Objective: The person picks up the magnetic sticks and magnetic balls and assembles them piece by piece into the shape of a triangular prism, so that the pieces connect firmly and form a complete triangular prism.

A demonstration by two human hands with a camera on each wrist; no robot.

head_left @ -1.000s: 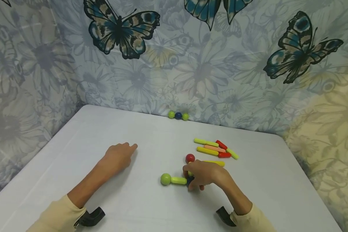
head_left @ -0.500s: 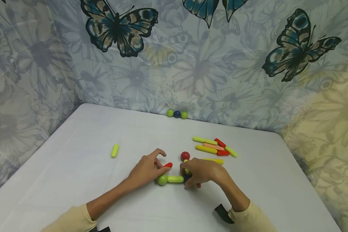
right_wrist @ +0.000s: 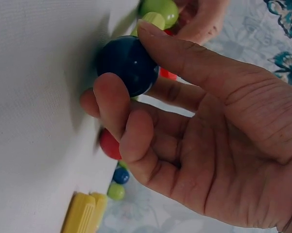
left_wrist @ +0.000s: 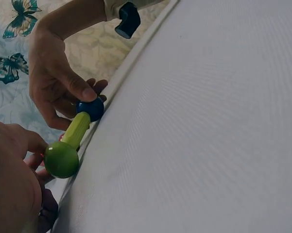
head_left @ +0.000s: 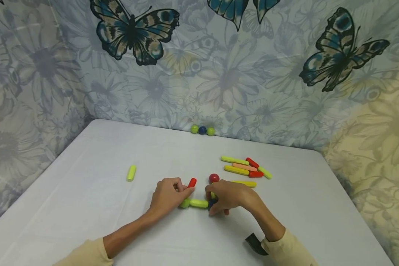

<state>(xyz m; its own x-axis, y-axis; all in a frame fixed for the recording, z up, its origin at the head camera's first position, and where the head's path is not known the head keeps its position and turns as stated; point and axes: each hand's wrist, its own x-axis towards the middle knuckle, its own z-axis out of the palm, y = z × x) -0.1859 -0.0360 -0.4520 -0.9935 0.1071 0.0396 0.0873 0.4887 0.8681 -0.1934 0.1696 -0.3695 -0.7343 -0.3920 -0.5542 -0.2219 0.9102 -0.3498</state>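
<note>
My left hand (head_left: 169,194) pinches a short red stick (head_left: 192,182) at the green ball (head_left: 185,203). A light green stick (head_left: 198,203) joins that ball to a dark blue ball (right_wrist: 128,65), which my right hand (head_left: 231,195) grips between thumb and fingers. From the blue ball another light green stick (head_left: 213,195), partly hidden by my right fingers, runs toward a red ball (head_left: 214,178). In the left wrist view the green ball (left_wrist: 61,159) and blue ball (left_wrist: 90,109) sit at the two ends of the stick.
Several yellow, green, red and orange sticks (head_left: 236,170) lie right of the red ball, one yellow stick (head_left: 247,183) nearer my right hand. A lone light green stick (head_left: 131,173) lies at left. Three balls (head_left: 202,130) line the back edge by the patterned wall.
My left hand has moved right to the green ball, bringing a red stick that now tilts more upright. A light green stick shows where that hand was. My right hand has hardly moved.
</note>
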